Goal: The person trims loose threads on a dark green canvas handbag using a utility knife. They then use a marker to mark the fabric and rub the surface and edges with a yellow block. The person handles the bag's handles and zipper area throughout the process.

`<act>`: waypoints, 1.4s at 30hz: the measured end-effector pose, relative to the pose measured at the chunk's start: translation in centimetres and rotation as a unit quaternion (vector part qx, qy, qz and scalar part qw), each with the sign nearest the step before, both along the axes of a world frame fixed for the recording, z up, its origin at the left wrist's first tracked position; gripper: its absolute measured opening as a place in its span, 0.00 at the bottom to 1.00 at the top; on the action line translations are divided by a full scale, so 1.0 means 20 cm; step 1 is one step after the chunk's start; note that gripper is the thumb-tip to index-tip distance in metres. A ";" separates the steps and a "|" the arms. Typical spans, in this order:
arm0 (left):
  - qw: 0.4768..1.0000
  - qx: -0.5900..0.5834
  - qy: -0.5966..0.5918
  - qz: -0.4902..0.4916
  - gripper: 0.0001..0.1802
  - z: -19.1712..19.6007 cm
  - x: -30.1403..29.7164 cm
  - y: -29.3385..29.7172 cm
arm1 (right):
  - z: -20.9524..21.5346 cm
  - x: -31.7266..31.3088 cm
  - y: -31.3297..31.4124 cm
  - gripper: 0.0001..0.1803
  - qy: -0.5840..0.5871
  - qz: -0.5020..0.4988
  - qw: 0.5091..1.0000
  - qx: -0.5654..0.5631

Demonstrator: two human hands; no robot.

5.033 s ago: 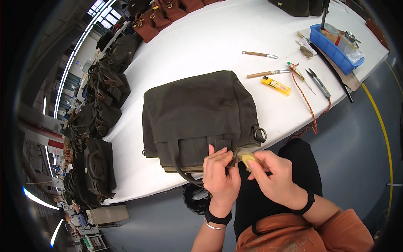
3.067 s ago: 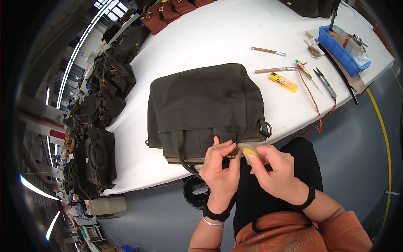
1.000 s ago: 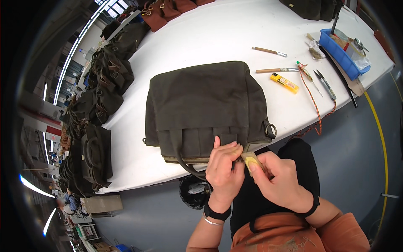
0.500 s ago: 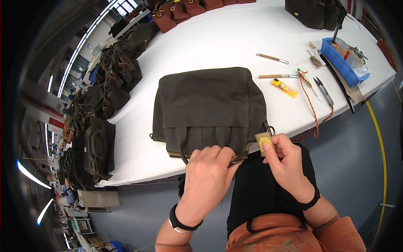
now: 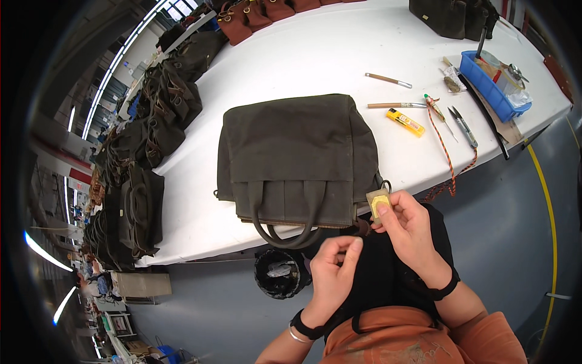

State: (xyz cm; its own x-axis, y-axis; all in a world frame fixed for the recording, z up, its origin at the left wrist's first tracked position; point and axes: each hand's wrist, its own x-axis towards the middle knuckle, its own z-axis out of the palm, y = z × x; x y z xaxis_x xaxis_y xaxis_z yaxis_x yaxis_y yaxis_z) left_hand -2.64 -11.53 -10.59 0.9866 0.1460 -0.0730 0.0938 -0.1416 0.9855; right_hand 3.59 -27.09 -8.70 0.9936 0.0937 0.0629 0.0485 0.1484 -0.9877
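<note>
A dark olive fabric bag (image 5: 291, 139) lies flat on the white table, its two handles hanging over the near edge beside a brass-toothed zipper. My right hand (image 5: 409, 227) pinches a small tan block with a yellow face (image 5: 379, 204) between thumb and fingers, close to the bag's near right corner. Below that corner, over my lap, my left hand (image 5: 334, 270) is off the bag with its fingers curled in toward the thumb. Whether anything small sits between those fingertips is hidden. A brown strap end (image 5: 362, 227) hangs between the bag and my hands.
Right of the bag lie a yellow tube (image 5: 405, 122), wooden-handled tools (image 5: 388, 80), an awl (image 5: 441, 115) with orange cord and thread snips (image 5: 464, 126). A blue bin (image 5: 494, 85) stands farther right. Dark bags (image 5: 140, 212) line the left; a black trash bin (image 5: 279, 273) sits below.
My left hand has let go of the bag's zipper edge and drawn back toward my lap. The handles and trash bin now show. My right hand still holds the block.
</note>
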 end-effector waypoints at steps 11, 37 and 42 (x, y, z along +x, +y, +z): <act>0.941 -0.328 -0.008 0.085 0.14 0.03 0.15 -0.12 | -0.06 -0.04 -0.02 0.09 -0.001 0.018 1.000 -0.019; 0.911 -0.397 0.104 0.050 0.20 0.18 0.09 0.08 | -0.05 -0.10 0.15 0.08 -0.065 0.038 0.992 -0.097; 0.877 -0.458 0.139 0.050 0.20 0.16 0.10 0.11 | -0.03 -0.10 0.18 0.08 -0.059 0.041 0.996 -0.055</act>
State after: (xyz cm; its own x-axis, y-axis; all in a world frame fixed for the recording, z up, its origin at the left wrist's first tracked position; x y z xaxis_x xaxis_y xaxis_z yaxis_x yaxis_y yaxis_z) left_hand -0.64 -9.38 -7.40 0.8977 -0.0138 -0.4405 0.3146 0.7199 0.6187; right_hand 1.58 -23.52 -9.25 0.9685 0.1872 0.1645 0.1584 0.0476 -0.9862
